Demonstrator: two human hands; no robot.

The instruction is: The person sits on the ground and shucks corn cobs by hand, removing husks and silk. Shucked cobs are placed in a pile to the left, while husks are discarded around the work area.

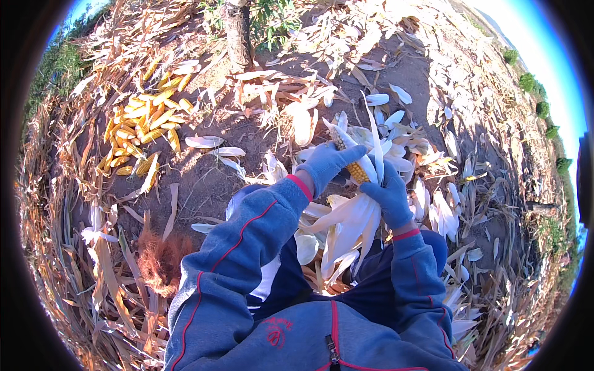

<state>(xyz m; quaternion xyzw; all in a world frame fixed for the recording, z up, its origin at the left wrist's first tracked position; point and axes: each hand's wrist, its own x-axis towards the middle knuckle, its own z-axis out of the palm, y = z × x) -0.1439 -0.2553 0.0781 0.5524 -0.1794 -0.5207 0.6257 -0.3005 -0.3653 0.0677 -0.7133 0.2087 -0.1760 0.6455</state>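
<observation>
Between my gloved hands is a partly husked ear of corn, its yellow kernels bare along one side. My left hand grips the cob around its middle, thumb stretched across it. Lower down, my right hand holds the base of the ear along with its husk. Pale husk leaves hang below my right hand over my lap, while one narrow husk strip stands up beside the ear. The fingertips of both hands are partly hidden behind the corn.
A heap of husked yellow corn ears lies on the soil to the left. Dry husks litter the ground at right. Ahead stands a tree trunk. A clump of reddish corn silk lies by my left sleeve.
</observation>
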